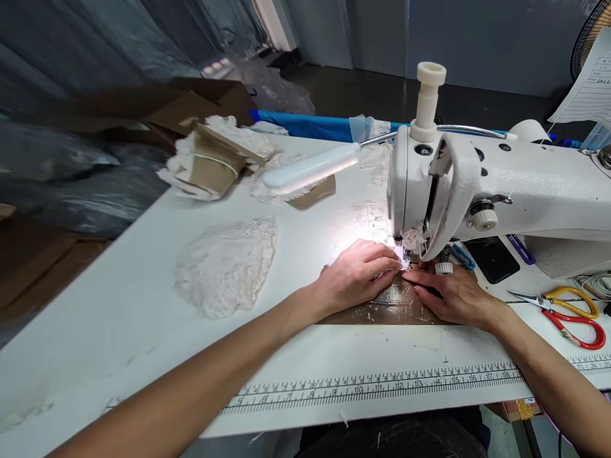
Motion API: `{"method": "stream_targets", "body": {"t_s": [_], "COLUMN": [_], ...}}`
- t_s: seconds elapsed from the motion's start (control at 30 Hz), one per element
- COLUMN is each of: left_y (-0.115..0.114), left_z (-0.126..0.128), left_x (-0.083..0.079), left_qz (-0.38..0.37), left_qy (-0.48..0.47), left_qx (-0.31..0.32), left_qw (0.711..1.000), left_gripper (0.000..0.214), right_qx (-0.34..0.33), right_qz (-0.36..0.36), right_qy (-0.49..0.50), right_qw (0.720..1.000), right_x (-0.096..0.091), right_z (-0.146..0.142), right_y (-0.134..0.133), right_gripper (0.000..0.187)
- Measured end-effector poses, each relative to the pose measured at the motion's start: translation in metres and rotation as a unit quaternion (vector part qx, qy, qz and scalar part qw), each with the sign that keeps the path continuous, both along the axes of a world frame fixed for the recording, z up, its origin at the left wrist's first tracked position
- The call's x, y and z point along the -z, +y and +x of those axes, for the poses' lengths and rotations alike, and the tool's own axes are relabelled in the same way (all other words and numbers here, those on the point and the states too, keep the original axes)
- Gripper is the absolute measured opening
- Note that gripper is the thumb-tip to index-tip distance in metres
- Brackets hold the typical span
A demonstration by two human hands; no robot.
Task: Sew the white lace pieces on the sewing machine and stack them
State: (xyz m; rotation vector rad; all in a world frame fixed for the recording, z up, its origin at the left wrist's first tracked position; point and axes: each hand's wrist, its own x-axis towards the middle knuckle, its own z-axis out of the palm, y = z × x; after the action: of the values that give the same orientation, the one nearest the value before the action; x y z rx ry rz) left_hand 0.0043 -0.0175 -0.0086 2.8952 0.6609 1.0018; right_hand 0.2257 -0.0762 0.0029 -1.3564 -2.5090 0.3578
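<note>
A white sewing machine (pixel 432 184) stands on the right, its needle area brightly lit. White lace fabric (pixel 367 219) lies under and behind the presser foot. My left hand (pixel 358 273) is left of the needle, fingers bent and pressed together on the lace's edge. To the right of the needle, my right hand (pixel 451 292) has its thumb and forefinger at the same edge; its other fingertips are partly hidden by the machine. A shiny brown plate (pixel 396 305) with thread scraps lies beneath both hands. The exact grip on the lace is hard to see.
A white lace piece (pixel 226 267) lies at left, with bundled lace and cardboard (pixel 214 159) behind it. A lamp (pixel 312 168) reaches over the table. Scissors (pixel 570 312), blue snips (pixel 462 256) and a phone (pixel 491 259) lie right. A ruler strip (pixel 358 391) runs along the front edge.
</note>
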Motion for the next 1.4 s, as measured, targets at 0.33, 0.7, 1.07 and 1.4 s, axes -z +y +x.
{"method": "stream_targets", "body": {"t_s": [0.33,0.7,1.07,1.4], "left_y": [-0.002,-0.005,-0.003,-0.005], "left_z": [0.008,0.006,0.007,0.007], "left_x": [0.002,0.003,0.005,0.008], "left_qz": [0.052,0.025,0.025,0.067], "left_qy": [-0.01,0.073,0.074,0.058], "left_qx": [-0.016,-0.034,-0.022,-0.02], "left_qw": [0.998,0.996,0.997,0.996], "left_gripper": [0.026,0.03,0.027,0.027], "right_qx": [-0.004,0.011,0.094,0.033], "right_qz": [0.004,-0.051,-0.053,-0.016], "right_qy": [0.025,0.093,0.24,0.037], "right_qw": [1.0,0.994,0.965,0.999], "right_x": [0.003,0.003,0.008,0.015], "right_z": [0.001,0.003,0.009,0.009], "right_y": [0.001,0.001,0.015,0.008], "right_gripper": [0.028,0.025,0.021,0.035]}}
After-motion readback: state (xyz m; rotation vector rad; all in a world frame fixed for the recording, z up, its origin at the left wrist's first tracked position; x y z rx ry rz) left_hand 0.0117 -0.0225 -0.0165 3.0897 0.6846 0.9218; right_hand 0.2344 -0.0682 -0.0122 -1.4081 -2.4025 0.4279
